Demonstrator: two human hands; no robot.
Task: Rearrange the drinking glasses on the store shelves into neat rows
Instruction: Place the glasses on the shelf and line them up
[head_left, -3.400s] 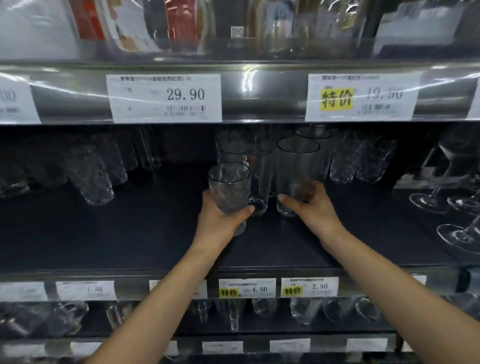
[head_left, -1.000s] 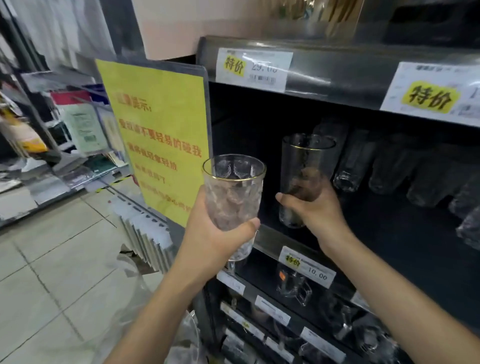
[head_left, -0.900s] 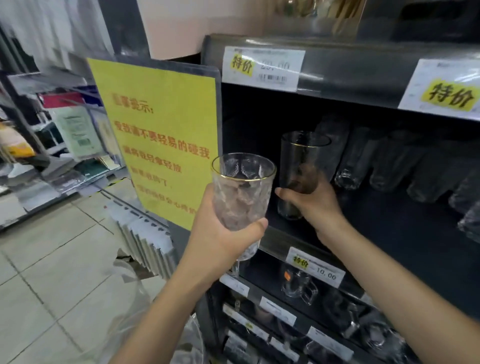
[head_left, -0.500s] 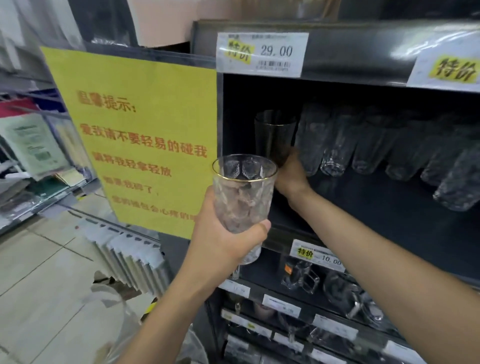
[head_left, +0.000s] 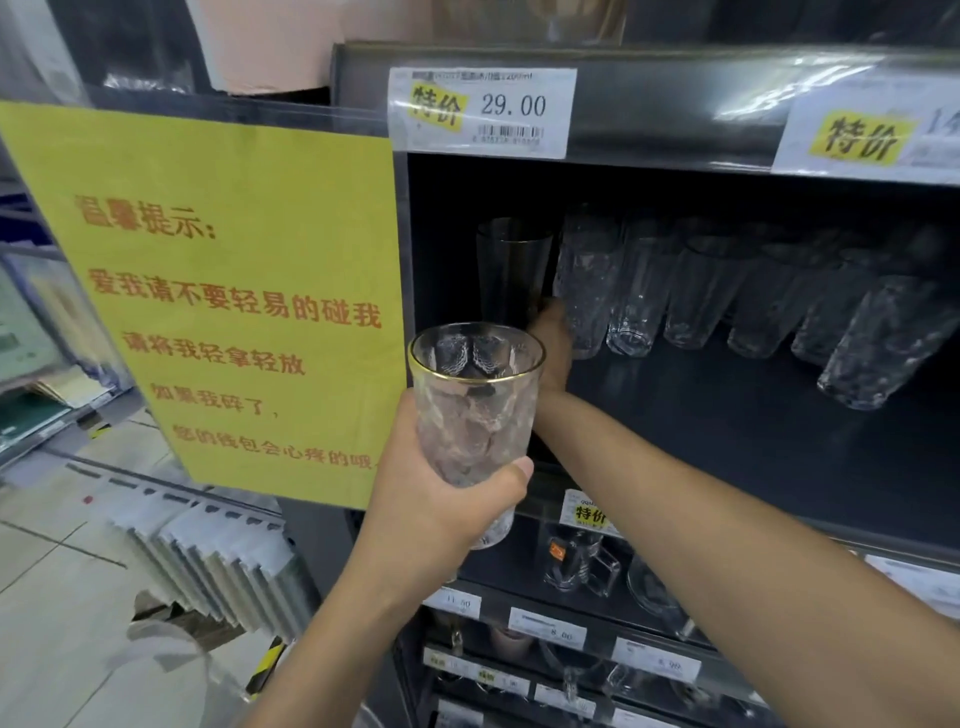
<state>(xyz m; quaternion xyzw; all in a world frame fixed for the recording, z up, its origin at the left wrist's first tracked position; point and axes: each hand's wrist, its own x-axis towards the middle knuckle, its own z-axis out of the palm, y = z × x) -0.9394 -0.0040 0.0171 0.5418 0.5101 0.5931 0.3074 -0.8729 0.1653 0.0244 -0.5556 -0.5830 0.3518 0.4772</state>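
My left hand (head_left: 441, 499) grips a textured, gold-rimmed glass (head_left: 470, 410) upright in front of the shelf's left end. My right hand (head_left: 553, 348) reaches deep into the dark shelf (head_left: 727, 441) and holds the base of a tall smooth glass (head_left: 511, 270) standing at the far left of the back row. To its right runs a row of several clear textured glasses (head_left: 691, 291) along the back. The gold-rimmed glass partly hides my right hand.
A yellow notice sign (head_left: 223, 291) hangs at the shelf's left end. Price tags (head_left: 483, 111) line the shelf edge above. Lower shelves hold glass mugs (head_left: 576, 566) and more price labels. Tiled floor (head_left: 62, 582) lies to the left.
My right hand has pushed the tall glass further back into the shelf's far-left corner. The view has moved closer. My left hand still holds its glass in the same place.
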